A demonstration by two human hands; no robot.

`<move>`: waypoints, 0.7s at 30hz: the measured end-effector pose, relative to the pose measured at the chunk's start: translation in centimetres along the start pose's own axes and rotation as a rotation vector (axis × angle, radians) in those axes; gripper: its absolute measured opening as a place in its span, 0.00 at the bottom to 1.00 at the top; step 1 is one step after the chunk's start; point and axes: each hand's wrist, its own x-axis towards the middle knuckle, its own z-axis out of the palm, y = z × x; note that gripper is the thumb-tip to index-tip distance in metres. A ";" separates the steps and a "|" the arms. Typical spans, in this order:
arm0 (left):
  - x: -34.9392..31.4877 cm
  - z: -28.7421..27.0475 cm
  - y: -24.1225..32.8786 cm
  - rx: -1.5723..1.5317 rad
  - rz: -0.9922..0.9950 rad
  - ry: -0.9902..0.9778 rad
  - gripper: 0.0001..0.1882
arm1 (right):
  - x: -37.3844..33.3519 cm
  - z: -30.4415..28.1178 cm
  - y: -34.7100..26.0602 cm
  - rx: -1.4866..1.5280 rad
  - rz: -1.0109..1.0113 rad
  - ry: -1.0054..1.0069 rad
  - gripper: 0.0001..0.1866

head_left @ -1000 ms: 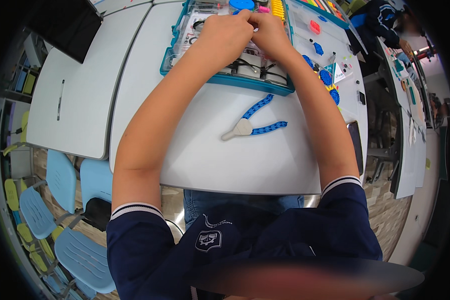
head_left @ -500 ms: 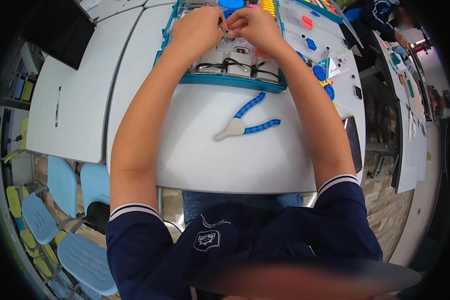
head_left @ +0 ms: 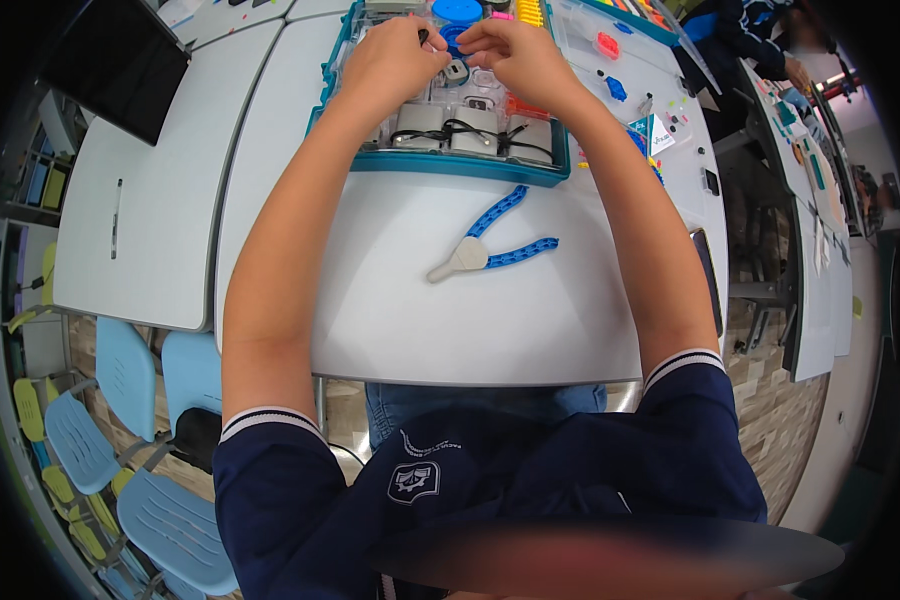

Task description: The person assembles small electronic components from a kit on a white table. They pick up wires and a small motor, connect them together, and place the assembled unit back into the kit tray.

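Note:
Both my hands are above a teal-rimmed parts case (head_left: 450, 168) at the far side of the table. My left hand (head_left: 395, 62) is closed, with a small black piece (head_left: 423, 36) pinched at its fingertips. Just to its right, my right hand (head_left: 523, 62) has its fingers apart and nothing visible in them. Between the hands, a small grey part (head_left: 456, 72) lies in the case, near round blue parts (head_left: 458, 10). White blocks with black cables (head_left: 473, 132) fill the near row. A plier-shaped tool (head_left: 467, 254) with two blue handles lies on the table nearer me.
Loose parts and a small card (head_left: 652, 134) lie right of the case, with a dark phone-like slab (head_left: 707, 275) at the table's right edge. On the left table are a pen (head_left: 117, 218) and a dark screen (head_left: 120, 60). Another person (head_left: 760, 35) is at the far right.
My hands have come apart. The right hand has shifted slightly right and its fingers have spread, while the left keeps the black piece. The grey part between them now shows.

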 end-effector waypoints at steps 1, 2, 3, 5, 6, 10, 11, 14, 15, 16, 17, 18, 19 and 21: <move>0.1 0.1 -0.1 -0.027 -0.002 0.011 0.10 | -0.1 -0.2 0.0 0.012 0.012 0.009 0.16; 0.2 0.1 -0.2 -0.061 -0.008 0.015 0.10 | -0.3 -0.3 0.0 0.026 0.008 0.019 0.16; 0.3 0.2 -0.2 -0.080 -0.014 0.020 0.11 | -0.4 -0.4 0.1 0.020 0.023 0.013 0.15; 0.6 0.3 -0.4 -0.111 -0.032 0.016 0.12 | -0.4 -0.4 0.1 0.010 0.032 0.007 0.15; 0.6 0.3 -0.4 -0.124 -0.043 0.009 0.12 | -0.5 -0.4 0.2 0.000 0.008 -0.004 0.14; 0.5 0.3 -0.7 -0.016 0.017 0.060 0.12 | -0.6 0.2 0.3 -0.048 -0.023 0.000 0.14; 0.4 0.2 -0.8 0.051 0.043 0.096 0.11 | -0.5 0.3 0.3 -0.052 -0.038 0.006 0.14; 0.3 -0.3 -1.0 0.170 0.057 0.103 0.10 | -0.4 0.5 0.2 -0.021 0.001 0.018 0.14; 0.5 -0.6 -1.0 0.160 0.029 0.041 0.10 | -0.4 0.6 0.1 -0.025 -0.011 0.009 0.14; 0.7 -0.9 -1.0 0.149 0.000 -0.021 0.10 | -0.4 0.6 0.0 -0.030 -0.015 0.003 0.15; 0.8 -1.1 -1.0 0.110 0.010 -0.059 0.09 | -0.4 0.6 -0.1 -0.036 -0.013 -0.007 0.15; 0.8 -1.3 -0.9 0.070 0.020 -0.096 0.09 | -0.4 0.6 -0.3 -0.058 -0.031 -0.012 0.15; 0.7 -1.4 -0.8 0.033 0.037 -0.128 0.09 | -0.3 0.6 -0.4 -0.079 -0.042 -0.020 0.16; 0.6 -1.4 -0.5 0.017 0.027 -0.159 0.09 | 0.0 0.5 -0.6 -0.123 -0.043 -0.047 0.18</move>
